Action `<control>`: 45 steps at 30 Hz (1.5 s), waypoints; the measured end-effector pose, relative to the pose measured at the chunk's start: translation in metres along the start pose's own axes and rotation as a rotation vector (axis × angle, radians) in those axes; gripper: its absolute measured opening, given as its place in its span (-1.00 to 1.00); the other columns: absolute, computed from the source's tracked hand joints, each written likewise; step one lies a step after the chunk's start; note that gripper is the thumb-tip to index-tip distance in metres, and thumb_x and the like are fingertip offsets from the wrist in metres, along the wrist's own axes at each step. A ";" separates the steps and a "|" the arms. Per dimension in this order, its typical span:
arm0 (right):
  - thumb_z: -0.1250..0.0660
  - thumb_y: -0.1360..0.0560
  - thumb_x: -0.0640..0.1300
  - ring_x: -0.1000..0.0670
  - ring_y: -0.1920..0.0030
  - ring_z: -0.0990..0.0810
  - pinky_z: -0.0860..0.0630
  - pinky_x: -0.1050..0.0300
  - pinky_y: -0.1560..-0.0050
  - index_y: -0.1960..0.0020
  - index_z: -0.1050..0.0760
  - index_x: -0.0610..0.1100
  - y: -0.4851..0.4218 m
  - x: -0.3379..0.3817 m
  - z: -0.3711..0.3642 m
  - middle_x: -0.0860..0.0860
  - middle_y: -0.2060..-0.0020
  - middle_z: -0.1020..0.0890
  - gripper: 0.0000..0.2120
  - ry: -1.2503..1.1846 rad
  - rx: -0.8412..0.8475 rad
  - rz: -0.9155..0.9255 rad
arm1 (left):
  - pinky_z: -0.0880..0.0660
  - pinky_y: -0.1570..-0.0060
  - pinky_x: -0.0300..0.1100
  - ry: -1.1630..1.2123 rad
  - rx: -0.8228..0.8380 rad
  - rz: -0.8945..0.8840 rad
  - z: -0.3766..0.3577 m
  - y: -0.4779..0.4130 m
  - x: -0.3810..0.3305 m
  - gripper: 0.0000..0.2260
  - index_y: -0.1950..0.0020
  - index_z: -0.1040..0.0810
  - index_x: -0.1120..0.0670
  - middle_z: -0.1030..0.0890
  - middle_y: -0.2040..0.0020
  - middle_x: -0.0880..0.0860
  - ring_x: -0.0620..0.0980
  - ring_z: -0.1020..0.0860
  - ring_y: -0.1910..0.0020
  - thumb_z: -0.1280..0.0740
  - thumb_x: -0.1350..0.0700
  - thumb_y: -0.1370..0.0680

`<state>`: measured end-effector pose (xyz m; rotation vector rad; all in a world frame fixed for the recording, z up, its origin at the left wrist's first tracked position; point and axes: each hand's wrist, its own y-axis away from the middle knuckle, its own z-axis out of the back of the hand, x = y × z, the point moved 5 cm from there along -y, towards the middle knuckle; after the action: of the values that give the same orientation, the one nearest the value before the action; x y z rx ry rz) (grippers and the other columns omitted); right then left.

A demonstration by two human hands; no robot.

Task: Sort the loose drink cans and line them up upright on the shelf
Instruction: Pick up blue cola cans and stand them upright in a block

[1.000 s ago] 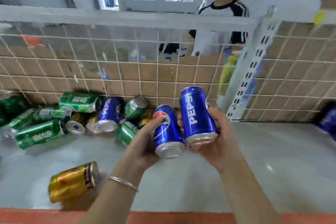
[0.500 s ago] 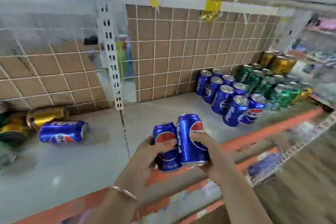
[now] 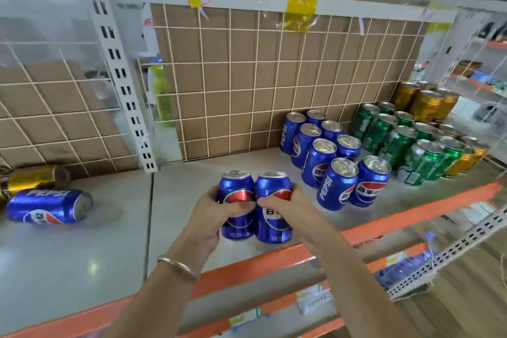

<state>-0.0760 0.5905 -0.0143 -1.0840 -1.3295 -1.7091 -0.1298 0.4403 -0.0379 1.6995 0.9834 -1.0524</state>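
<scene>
From my seat, the grey shelf (image 3: 82, 269) takes up the lower left and middle of the frame. Its orange front edge (image 3: 274, 258) climbs from bottom left toward the right. Behind it a white wire grid (image 3: 247, 77), backed by brown cardboard (image 3: 219, 49), spans the upper middle. A white slotted upright (image 3: 123, 85) stands left of centre.

At the right, sorted cans stand upright in blocks. The blue Pepsi cans (image 3: 318, 162) form two rows running back to the grid. The green cans (image 3: 397, 145) stand just beside them to the right. The gold cans (image 3: 425, 101) stand at the far right, most of them behind the green block.

Both forearms come up from the bottom edge. The left grip (image 3: 211, 217) is wrapped round the left blue can (image 3: 236, 186), thumb curled across its front. The right grip (image 3: 288, 208) is clamped on the right blue can (image 3: 273, 225) the same way. The two cans are upright and pressed side by side at lower centre, over the front part of the shelf. They are near the front-most standing Pepsi cans but apart from them — I cannot tell whether their bases touch the shelf.

At the left edge a loose Pepsi can (image 3: 46, 206) lies on its side on the shelf, with a loose gold can (image 3: 33, 177) lying just behind it. A thin metal bangle (image 3: 178, 267) circles the left wrist.
</scene>
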 end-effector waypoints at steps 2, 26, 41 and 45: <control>-0.51 -0.36 -0.12 0.05 -0.01 -0.55 -0.48 0.09 -0.07 -0.20 -0.27 -0.01 -0.020 0.010 0.004 0.01 -0.07 -0.54 -0.46 0.125 -0.028 0.025 | -0.54 0.22 -0.17 -0.003 -0.022 0.005 -0.001 -0.020 -0.002 -0.45 -0.15 -0.55 0.20 -0.67 0.03 0.17 0.07 -0.65 0.14 -0.53 0.40 -0.17; -0.46 -0.36 0.11 -0.16 -0.41 -0.23 -0.09 -0.29 -0.37 -0.43 -0.28 -0.05 -0.188 0.123 0.034 -0.09 -0.38 -0.35 -0.28 1.811 -0.032 0.614 | -0.46 -0.22 0.04 -0.187 -0.227 -0.156 -0.049 -0.183 -0.016 -0.35 -0.31 -0.37 0.14 -0.57 -0.16 0.13 0.12 -0.55 -0.12 -0.53 0.36 -0.29; -0.44 -0.39 0.08 -0.17 -0.45 -0.15 0.02 -0.27 -0.41 -0.39 -0.30 -0.10 -0.218 0.123 0.041 -0.12 -0.37 -0.33 -0.34 1.728 -0.143 0.543 | -0.30 -0.29 0.05 -0.862 -0.622 -0.239 -0.052 -0.211 -0.012 -0.22 -0.39 -0.23 0.20 -0.35 -0.29 0.18 0.20 -0.32 -0.30 -0.53 -0.06 -0.33; -0.45 -0.40 -0.01 -0.15 -0.43 -0.20 0.03 -0.27 -0.42 -0.36 -0.33 -0.11 -0.215 0.120 0.030 -0.12 -0.36 -0.36 -0.40 1.781 -0.196 0.522 | -0.29 -0.34 0.13 -0.820 -0.448 -0.163 -0.040 -0.220 -0.014 -0.18 -0.42 -0.19 0.14 -0.35 -0.33 0.16 0.21 -0.31 -0.34 -0.53 -0.06 -0.32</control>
<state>-0.3115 0.6635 0.0164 0.2475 0.2527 -1.5018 -0.3264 0.5409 -0.0741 0.7135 0.7307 -1.3482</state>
